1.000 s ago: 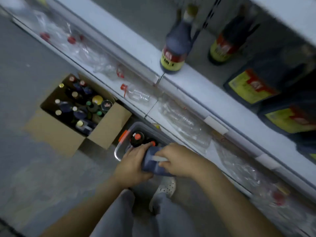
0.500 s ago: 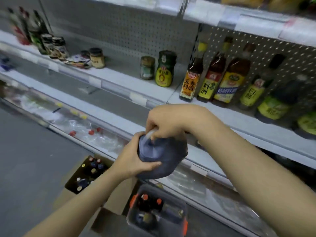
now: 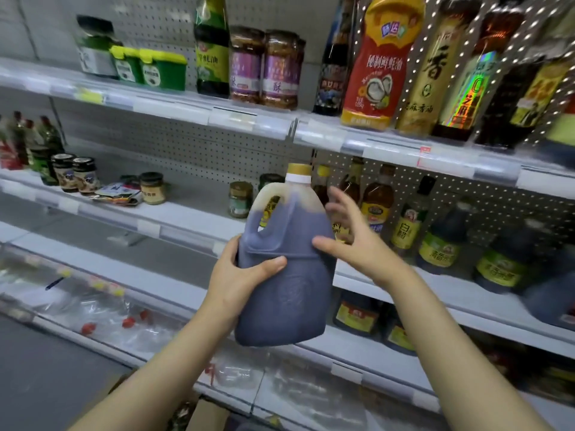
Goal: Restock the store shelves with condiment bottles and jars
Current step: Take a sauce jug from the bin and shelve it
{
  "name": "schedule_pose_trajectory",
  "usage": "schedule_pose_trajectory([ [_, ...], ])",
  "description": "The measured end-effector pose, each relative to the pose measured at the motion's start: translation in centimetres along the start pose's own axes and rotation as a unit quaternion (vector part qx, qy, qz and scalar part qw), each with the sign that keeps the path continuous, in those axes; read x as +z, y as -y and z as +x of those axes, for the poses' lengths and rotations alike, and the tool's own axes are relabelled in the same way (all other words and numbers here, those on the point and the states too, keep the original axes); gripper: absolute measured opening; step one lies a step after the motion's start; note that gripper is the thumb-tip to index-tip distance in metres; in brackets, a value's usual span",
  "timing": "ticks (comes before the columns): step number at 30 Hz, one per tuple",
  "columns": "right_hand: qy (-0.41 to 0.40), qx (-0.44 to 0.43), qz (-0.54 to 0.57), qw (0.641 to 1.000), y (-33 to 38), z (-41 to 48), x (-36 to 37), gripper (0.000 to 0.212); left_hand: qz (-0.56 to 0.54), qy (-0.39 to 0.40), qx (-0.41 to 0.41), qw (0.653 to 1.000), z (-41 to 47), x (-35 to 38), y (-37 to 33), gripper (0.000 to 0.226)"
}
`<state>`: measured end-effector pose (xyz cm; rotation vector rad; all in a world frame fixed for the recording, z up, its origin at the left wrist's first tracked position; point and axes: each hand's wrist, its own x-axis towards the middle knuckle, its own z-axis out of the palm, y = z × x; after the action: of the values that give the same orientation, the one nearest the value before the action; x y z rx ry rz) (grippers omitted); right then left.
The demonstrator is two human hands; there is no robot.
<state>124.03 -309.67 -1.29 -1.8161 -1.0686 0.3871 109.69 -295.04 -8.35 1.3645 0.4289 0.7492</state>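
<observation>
Before the shelves (image 3: 193, 213), the left hand (image 3: 239, 279) is gripping a dark jug (image 3: 284, 275); the right hand (image 3: 351, 241), at 3 o'clock, is spreading open, thumb touching.

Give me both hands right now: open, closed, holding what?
Left hand: closed on the dark jug, gripping its lower left side.
Right hand: open, fingers spread beside the jug's right shoulder, thumb touching.

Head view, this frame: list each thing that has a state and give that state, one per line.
dark jug: capped, upright, held in the air before the shelves.
left hand: gripping the jug's side.
right hand: open, fingers spread, thumb touching the jug.
two purple-label jars: lidded, standing on the top shelf.
middle shelf: partly stocked, with a bare stretch.
</observation>
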Motion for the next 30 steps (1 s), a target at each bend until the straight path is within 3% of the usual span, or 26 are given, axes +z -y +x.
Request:
schedule_pose_trajectory([
  [2, 0.054, 0.09, 0.117, 0.988, -2.4, -1.1, 0.7, 0.08, -0.027, 0.016, 0.003, 0.999, 1.1, 0.7, -1.1, 0.067],
  [4, 0.049, 0.113, 0.204, 0.971, -4.0, -1.3, 0.8, 0.076, -0.037, 0.049, 0.011, 0.998, 1.9, 1.9, -2.3, 0.067],
  [7, -0.03, 0.076, 0.312, 0.946, -4.4, -1.2, 0.0, 0.092, -0.038, 0.082, 0.019, 0.996, 2.7, 4.2, -3.5, 0.064],
  [10, -0.115, 0.027, 0.352, 0.929, -3.1, -1.9, -2.2, 0.076, -0.046, 0.078, 0.02, 0.996, 3.3, 7.5, -4.6, 0.075],
  [13, -0.207, 0.002, 0.268, 0.941, -1.6, -3.4, -5.2, 0.07, 0.019, 0.063, 0.043, 0.997, 3.3, 11.0, -5.9, 0.079],
  [16, -0.328, 0.001, -0.037, 0.944, -0.3, -6.4, -8.3, 0.069, 0.036, 0.057, 0.06, 0.996, 1.3, 15.5, -6.2, 0.063],
  [18, -0.364, -0.022, -0.167, 0.916, -0.1, -8.7, -9.7, 0.067, 0.049, 0.113, 0.042, 0.992, -0.6, 19.0, -5.7, 0.089],
  [20, -0.373, -0.053, -0.202, 0.904, -0.6, -10.6, -11.2, 0.062, 0.003, 0.146, 0.003, 0.989, -2.0, 22.2, -5.3, 0.103],
  [23, -0.359, -0.04, -0.261, 0.895, -2.3, -12.5, -14.1, 0.065, -0.082, 0.151, -0.032, 0.985, -3.6, 26.2, -4.7, 0.093],
  [28, -0.297, -0.022, -0.308, 0.903, -3.8, -14.9, -17.7, 0.078, -0.11, 0.099, -0.018, 0.989, -5.6, 29.8, -3.3, 0.094],
  [30, -0.261, -0.07, -0.246, 0.931, -4.2, -15.6, -19.1, 0.072, -0.123, 0.087, -0.012, 0.989, -5.6, 29.9, -3.4, 0.097],
])
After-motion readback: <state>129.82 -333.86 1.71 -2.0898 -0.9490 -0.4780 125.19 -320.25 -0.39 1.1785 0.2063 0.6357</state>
